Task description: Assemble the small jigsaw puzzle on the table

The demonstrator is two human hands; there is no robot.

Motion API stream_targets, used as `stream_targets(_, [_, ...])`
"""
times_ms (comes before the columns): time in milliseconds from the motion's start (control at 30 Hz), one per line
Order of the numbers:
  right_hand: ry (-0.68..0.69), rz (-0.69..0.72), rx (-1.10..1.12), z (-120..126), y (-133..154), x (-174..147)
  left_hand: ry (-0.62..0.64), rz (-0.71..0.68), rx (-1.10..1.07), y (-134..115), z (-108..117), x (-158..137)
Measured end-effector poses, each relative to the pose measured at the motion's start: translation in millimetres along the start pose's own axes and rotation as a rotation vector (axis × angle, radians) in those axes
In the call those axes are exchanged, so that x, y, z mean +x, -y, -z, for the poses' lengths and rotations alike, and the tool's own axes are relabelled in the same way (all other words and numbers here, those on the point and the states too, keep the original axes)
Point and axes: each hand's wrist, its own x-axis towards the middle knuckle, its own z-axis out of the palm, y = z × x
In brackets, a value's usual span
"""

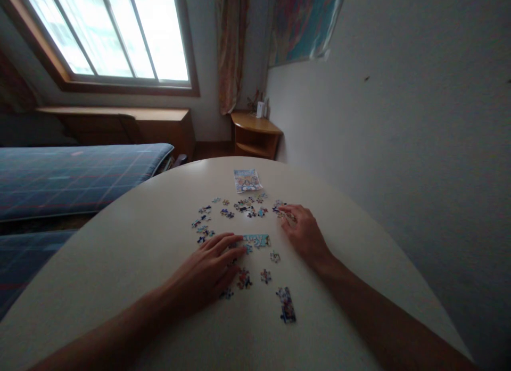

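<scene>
My left hand (211,262) lies low over the table with its fingers stretched out. Its fingertips are at the left end of a joined strip of light blue puzzle pieces (257,240), and it partly hides pieces under it. My right hand (306,231) is at the right of the loose pieces, thumb and forefinger apart, fingertips touching a small group of puzzle pieces (278,205). Nearer me lie a reddish joined cluster (244,279), two single pieces, one of them a loose puzzle piece (265,276), and a joined dark puzzle section (287,305).
Several puzzle pieces (203,220) form an arc on the round white table (159,222). Behind them lies a printed picture sheet (247,180). A wall (399,163) borders the table on the right. A plaid mattress (80,174) is to the left, and a corner shelf (257,123) stands beyond.
</scene>
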Motion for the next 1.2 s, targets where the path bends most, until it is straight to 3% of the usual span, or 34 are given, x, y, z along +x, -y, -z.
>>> stream_targets(367, [0.091,-0.059,-0.152,-4.7,1.9,-1.4,-0.107,0.101,0.069,3.9,4.0,1.6])
stream_targets(567, [0.11,-0.083,-0.147,-3.8,4.5,-0.4,-0.222,0.327,0.141,13.8,10.1,6.2])
stream_targets(767, [0.127,-0.093,-0.122,-2.5,6.3,0.3,-0.152,0.494,0.225,23.8,19.1,21.3])
stream_targets(967, [0.129,-0.094,-0.123,-2.6,6.7,0.7,-0.068,0.609,0.387,56.3,34.3,51.5])
stream_targets(1200, [0.127,-0.092,-0.121,-3.9,4.9,0.5,0.021,0.641,0.393,85.2,38.5,76.0])
